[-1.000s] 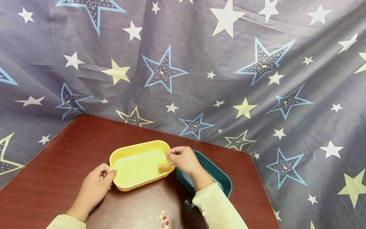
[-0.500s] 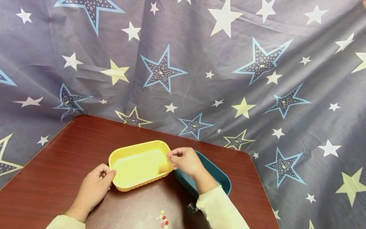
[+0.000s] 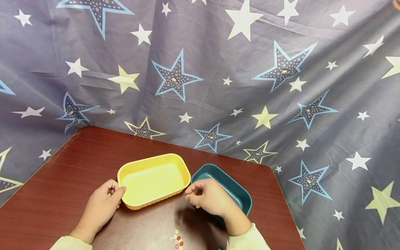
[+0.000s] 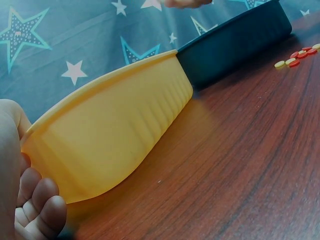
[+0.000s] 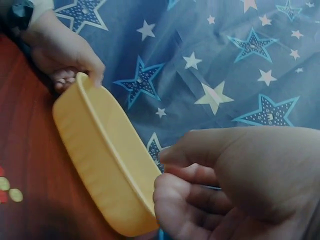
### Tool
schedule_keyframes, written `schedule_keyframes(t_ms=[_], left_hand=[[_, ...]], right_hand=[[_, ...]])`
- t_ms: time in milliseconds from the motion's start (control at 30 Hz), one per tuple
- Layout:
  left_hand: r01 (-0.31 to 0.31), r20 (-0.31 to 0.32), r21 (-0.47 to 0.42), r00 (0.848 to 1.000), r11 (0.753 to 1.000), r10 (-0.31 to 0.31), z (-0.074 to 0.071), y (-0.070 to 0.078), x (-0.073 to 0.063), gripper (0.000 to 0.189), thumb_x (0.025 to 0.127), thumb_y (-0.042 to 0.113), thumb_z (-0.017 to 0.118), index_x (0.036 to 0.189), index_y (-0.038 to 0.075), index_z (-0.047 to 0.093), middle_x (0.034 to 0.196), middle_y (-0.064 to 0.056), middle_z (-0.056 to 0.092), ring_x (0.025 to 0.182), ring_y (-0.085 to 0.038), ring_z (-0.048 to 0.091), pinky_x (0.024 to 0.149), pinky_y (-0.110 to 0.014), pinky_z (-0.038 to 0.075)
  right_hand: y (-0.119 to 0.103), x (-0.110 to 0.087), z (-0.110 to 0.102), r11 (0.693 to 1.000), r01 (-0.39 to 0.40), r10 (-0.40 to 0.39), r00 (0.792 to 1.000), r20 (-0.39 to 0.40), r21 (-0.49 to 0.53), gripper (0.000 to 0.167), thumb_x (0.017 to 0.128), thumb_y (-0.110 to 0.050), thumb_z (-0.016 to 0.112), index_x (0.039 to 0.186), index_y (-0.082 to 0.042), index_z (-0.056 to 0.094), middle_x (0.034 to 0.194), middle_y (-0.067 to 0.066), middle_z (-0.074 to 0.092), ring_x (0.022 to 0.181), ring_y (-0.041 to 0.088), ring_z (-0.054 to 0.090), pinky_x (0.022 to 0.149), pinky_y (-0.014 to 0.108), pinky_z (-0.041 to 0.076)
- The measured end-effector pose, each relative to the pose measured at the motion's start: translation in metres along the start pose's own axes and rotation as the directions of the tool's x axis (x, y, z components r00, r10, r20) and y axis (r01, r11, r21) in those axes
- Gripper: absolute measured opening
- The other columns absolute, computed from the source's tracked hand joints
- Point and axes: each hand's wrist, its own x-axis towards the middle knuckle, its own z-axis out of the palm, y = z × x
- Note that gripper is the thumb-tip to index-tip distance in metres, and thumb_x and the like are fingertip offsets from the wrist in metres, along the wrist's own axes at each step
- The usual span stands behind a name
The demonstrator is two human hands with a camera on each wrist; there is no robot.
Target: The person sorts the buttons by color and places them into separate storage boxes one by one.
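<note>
A yellow plastic tray point(image 3: 153, 184) with a rounded rim lies on the table. My left hand point(image 3: 103, 208) pinches its left end, thumb over the rim; in the left wrist view curled fingers point(image 4: 42, 200) sit against its outer wall. By the tray's near right corner hovers my right hand point(image 3: 209, 198), its fingers loosely bent and nothing visible in them. That hand partly covers a dark teal tray point(image 3: 231, 184), which touches the yellow one. Small button-like discs point(image 3: 177, 239) in red, yellow and pale colours lie on the table below the trays. The yellow tray's inside shows no discs.
The dark red wooden table point(image 3: 93, 156) ends at the back against a grey curtain point(image 3: 218, 100) printed with stars. Its right edge runs down beyond the teal tray.
My right hand has left the yellow tray's right end and moved nearer and slightly right, over the teal tray's near side. The left hand keeps its grip on the yellow tray.
</note>
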Motion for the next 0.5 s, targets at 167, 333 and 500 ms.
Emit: schedule_keyframes(t_ms=[167, 333, 500], left_hand=[[-0.010, -0.008, 0.001, 1.000, 1.000, 0.010, 0.000, -0.001, 0.001, 0.035, 0.112, 0.039, 0.068, 0.093, 0.012, 0.058, 0.074, 0.001, 0.059, 0.065, -0.012, 0.063, 0.061, -0.027, 0.055], [-0.009, -0.009, -0.004, 1.000, 1.000, 0.009, 0.000, -0.002, 0.001, 0.034, 0.112, 0.039, 0.068, 0.094, 0.012, 0.058, 0.073, 0.001, 0.058, 0.066, -0.012, 0.063, 0.061, -0.027, 0.056], [-0.015, -0.011, -0.005, 1.000, 1.000, 0.015, 0.000, -0.002, 0.001, 0.034, 0.112, 0.039, 0.068, 0.093, 0.012, 0.059, 0.074, 0.001, 0.059, 0.066, -0.012, 0.064, 0.061, -0.027, 0.056]], right_hand=[[0.003, -0.019, 0.017, 0.996, 0.020, -0.018, 1.000, 0.024, -0.090, 0.008, 0.092, -0.015, 0.086, 0.093, -0.021, 0.082, 0.078, -0.016, 0.072, 0.072, -0.003, 0.066, 0.071, 0.018, 0.056], [0.011, -0.030, 0.037, 0.993, 0.021, -0.013, 0.998, 0.069, -0.118, 0.011, 0.088, -0.015, 0.090, 0.092, -0.018, 0.081, 0.076, -0.020, 0.069, 0.071, -0.008, 0.064, 0.071, 0.015, 0.055], [0.019, -0.041, 0.055, 0.993, 0.003, 0.009, 0.995, 0.097, -0.121, 0.015, 0.086, -0.016, 0.094, 0.095, -0.018, 0.082, 0.076, -0.021, 0.069, 0.072, -0.008, 0.064, 0.072, 0.014, 0.055]])
